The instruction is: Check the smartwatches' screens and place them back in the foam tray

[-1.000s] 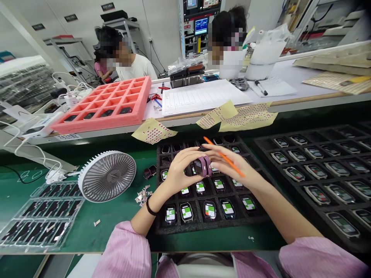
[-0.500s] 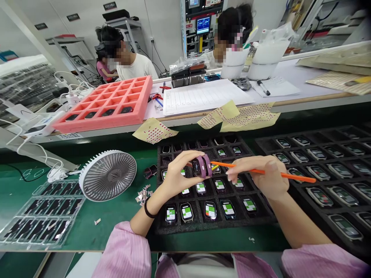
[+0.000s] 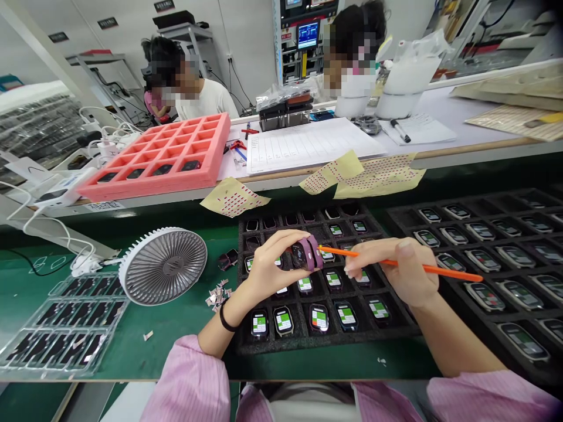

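My left hand [image 3: 267,266] is closed around a purple smartwatch body [image 3: 305,254], thumb below and fingers above, holding it over the foam tray. A dark screen faces left on the watch, and its purple parts show a narrow gap between them. Pinched in my right hand [image 3: 398,266] is a thin orange stick [image 3: 453,274], its far end at the right. The stick's yellowish tip lies at the watch's right side; whether it touches cannot be made out. Beneath both hands, a black foam tray [image 3: 285,346] holds several watch faces, many lit green and white.
Another black foam tray [image 3: 398,218] with watches lies at the right. Left are a white fan [image 3: 162,266], small scraps [image 3: 217,295] and a clear plastic tray [image 3: 53,328]. Across the shelf edge stand a pink foam tray [image 3: 153,190] and papers [image 3: 308,146]. Co-workers [image 3: 204,97] sit beyond.
The orange stick's tip has risen slightly along the watch's right side, its far end dipping a little. My left hand keeps the watch in nearly the same place.
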Demonstrator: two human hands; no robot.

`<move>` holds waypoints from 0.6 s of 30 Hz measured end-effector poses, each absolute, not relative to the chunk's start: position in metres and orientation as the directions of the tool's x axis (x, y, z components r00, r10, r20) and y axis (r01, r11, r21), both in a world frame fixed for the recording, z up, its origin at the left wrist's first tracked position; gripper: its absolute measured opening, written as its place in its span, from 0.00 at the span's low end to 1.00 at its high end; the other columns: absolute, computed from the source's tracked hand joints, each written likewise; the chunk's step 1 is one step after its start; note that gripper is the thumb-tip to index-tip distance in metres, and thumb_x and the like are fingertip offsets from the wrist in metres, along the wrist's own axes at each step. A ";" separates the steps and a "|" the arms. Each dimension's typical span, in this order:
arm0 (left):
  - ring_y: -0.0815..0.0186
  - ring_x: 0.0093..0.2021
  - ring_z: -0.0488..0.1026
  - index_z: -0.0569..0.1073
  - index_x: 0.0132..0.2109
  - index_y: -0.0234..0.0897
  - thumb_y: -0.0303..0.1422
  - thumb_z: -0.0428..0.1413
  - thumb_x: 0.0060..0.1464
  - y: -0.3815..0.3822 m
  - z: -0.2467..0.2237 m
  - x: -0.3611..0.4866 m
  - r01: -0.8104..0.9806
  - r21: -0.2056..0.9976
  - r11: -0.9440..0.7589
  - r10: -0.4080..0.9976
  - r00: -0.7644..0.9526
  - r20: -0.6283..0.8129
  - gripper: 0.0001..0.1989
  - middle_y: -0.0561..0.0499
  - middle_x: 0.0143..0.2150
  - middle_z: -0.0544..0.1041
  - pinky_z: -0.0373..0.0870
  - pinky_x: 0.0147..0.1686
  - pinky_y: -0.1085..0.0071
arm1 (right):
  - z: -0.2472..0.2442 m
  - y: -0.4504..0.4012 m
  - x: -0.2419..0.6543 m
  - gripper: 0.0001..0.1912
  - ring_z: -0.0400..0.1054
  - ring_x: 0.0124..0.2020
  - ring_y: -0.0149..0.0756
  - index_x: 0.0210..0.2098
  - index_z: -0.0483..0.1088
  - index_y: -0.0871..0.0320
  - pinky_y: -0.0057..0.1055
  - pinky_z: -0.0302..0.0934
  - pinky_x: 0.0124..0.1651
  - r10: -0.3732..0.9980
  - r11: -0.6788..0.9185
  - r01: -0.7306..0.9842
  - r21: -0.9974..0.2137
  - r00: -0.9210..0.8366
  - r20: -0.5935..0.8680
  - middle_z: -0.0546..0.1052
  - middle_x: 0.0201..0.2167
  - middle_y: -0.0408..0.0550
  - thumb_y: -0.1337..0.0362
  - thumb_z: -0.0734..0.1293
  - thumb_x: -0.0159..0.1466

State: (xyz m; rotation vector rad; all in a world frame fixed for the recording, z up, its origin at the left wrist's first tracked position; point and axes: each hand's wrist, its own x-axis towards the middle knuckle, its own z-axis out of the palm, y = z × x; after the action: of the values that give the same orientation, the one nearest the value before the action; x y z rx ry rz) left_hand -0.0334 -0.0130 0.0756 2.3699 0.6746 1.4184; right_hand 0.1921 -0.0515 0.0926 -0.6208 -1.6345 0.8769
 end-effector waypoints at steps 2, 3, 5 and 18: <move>0.60 0.48 0.76 0.71 0.53 0.37 0.29 0.64 0.49 -0.012 0.075 -0.033 0.249 0.439 -0.863 0.505 0.405 0.762 0.23 0.43 0.48 0.77 0.77 0.45 0.63 | 0.092 -0.052 0.193 0.26 0.69 0.21 0.36 0.35 0.81 0.49 0.35 0.63 0.26 0.788 0.579 -0.038 -0.815 -0.229 0.571 0.77 0.20 0.46 0.55 0.52 0.72; 0.60 0.48 0.76 0.71 0.53 0.38 0.28 0.64 0.49 -0.011 0.074 -0.033 0.256 0.424 -0.868 0.495 0.411 0.765 0.23 0.44 0.48 0.77 0.76 0.46 0.63 | 0.091 -0.052 0.194 0.26 0.69 0.21 0.35 0.34 0.81 0.50 0.34 0.62 0.26 0.792 0.577 -0.024 -0.816 -0.229 0.567 0.77 0.20 0.45 0.55 0.53 0.72; 0.61 0.48 0.75 0.70 0.54 0.37 0.27 0.63 0.49 -0.011 0.073 -0.032 0.265 0.411 -0.872 0.488 0.428 0.760 0.23 0.44 0.48 0.77 0.76 0.48 0.62 | 0.091 -0.053 0.195 0.25 0.69 0.21 0.35 0.35 0.81 0.49 0.34 0.63 0.26 0.790 0.582 0.000 -0.813 -0.240 0.565 0.77 0.21 0.45 0.55 0.53 0.72; 0.59 0.51 0.75 0.68 0.57 0.39 0.27 0.62 0.50 -0.011 0.071 -0.031 0.265 0.439 -0.859 0.512 0.468 0.720 0.26 0.43 0.51 0.76 0.74 0.50 0.61 | 0.090 -0.054 0.192 0.26 0.69 0.21 0.37 0.35 0.81 0.48 0.37 0.63 0.26 0.789 0.565 -0.017 -0.825 -0.281 0.547 0.77 0.21 0.47 0.53 0.53 0.71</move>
State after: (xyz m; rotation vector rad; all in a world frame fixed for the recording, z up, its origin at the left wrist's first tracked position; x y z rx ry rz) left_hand -0.0309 -0.0113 0.0710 2.4531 0.6655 1.3395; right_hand 0.1915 -0.0543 0.0898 -0.6514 -1.6815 0.9000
